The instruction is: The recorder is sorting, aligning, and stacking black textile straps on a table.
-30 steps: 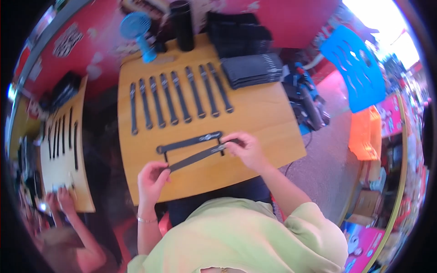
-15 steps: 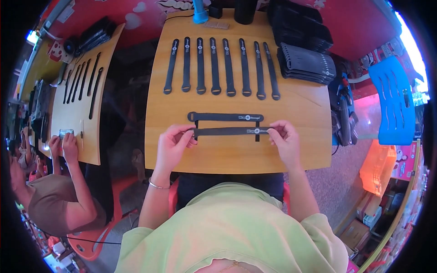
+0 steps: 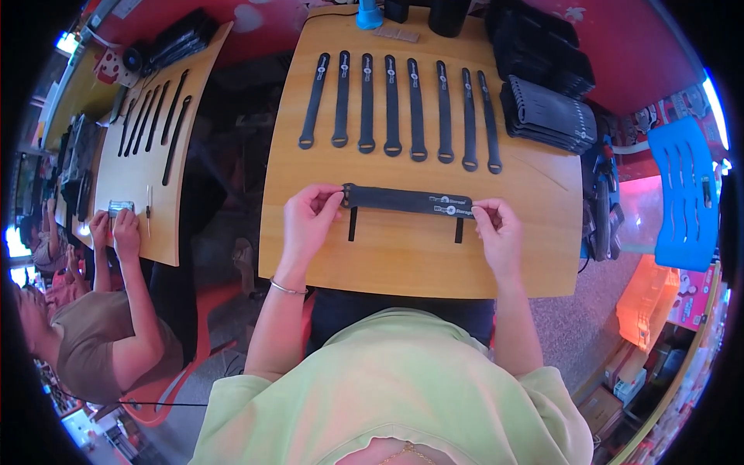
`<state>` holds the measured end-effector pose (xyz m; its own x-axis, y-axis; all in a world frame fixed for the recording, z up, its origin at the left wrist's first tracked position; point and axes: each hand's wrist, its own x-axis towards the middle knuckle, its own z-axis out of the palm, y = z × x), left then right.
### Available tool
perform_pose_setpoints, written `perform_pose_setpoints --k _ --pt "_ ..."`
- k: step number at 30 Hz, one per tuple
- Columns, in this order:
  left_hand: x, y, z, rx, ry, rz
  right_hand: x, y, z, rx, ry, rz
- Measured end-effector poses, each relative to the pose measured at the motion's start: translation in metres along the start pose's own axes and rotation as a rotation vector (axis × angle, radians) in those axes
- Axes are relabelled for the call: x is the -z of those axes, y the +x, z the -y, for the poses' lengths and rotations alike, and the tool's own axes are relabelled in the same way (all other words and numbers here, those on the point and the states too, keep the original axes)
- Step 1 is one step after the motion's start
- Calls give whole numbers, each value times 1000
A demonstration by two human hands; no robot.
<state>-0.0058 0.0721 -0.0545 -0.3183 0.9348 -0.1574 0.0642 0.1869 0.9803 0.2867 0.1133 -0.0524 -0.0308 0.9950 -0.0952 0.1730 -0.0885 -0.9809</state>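
Note:
Between my hands, a black slotted-end strap (image 3: 407, 206) runs crosswise over the wooden table (image 3: 411, 271). My left hand (image 3: 304, 229) pinches its left end and my right hand (image 3: 504, 236) its right end. Another black strap (image 3: 387, 191) lies just behind, edge to edge with it or slightly overlapped; I cannot tell which. Under them, two short black strips (image 3: 353, 225) stick out toward me, one near each end. Farther back, several matching black straps (image 3: 391, 108) lie upright in a row, their slotted ends toward me.
Stacked black straps (image 3: 550, 116) and dark bundles (image 3: 535, 50) stand at the back right. A blue object (image 3: 370, 14) and a black cup (image 3: 447, 17) sit at the far edge. At left, another person's hands (image 3: 112, 232) work at a second table (image 3: 167, 232). An orange crate (image 3: 647, 298) stands right.
Both hands have moved the held strap away from me, up against the strap behind it. The short strips now show in front of the pair. The whole view has shifted slightly.

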Motion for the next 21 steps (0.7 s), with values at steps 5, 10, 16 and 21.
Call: perform_pose_setpoints --k 5,10,16,21 --pt "-1 5 7 -32 78 -20 -2 2 -4 -13 -10 5" --pt "-4 7 10 -41 91 -43 -3 4 -7 -34 -19 -14" --pt "-5 7 14 -53 135 -72 -6 5 -6 -10 -55 -43" --pt "-8 7 13 -76 140 -93 -5 6 -9 -19 -55 -58"
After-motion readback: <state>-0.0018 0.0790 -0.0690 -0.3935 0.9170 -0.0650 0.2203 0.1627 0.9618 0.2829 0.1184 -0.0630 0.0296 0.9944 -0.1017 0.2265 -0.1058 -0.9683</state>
